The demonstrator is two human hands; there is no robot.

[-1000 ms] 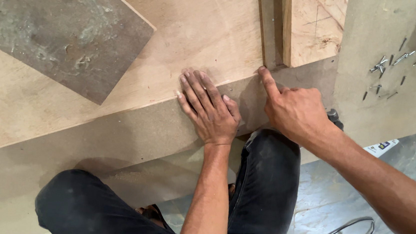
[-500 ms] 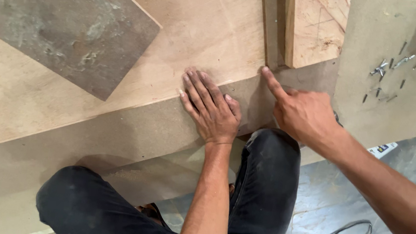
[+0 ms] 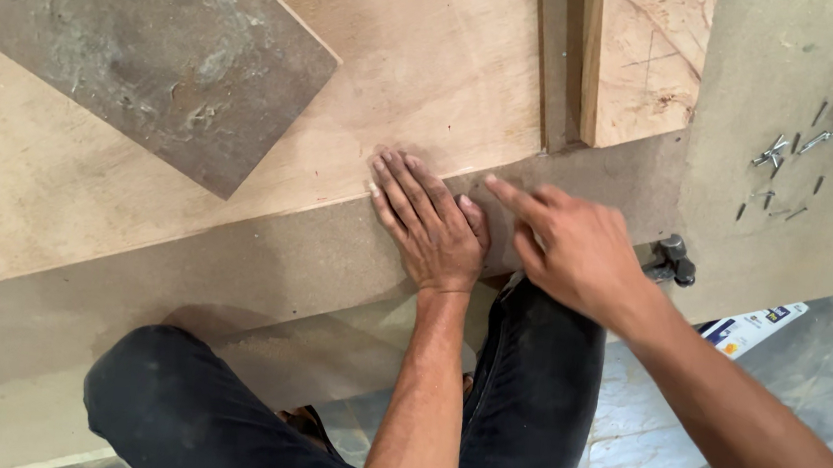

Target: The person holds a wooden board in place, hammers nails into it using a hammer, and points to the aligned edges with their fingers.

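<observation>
The left hand (image 3: 429, 225) lies flat, fingers spread, on the plywood sheet (image 3: 420, 74), gripping nothing. At its three o'clock, the right hand (image 3: 576, 248) points, empty, forefinger out.

The right hand (image 3: 576, 246) leaves the corner by the upright wooden strip (image 3: 589, 63) and now sits closer to the left hand (image 3: 429, 223), its forefinger stretched over the board edge (image 3: 502, 176), blurred so contact is hard to judge, uncovering a small dark metal tool (image 3: 670, 261).
</observation>
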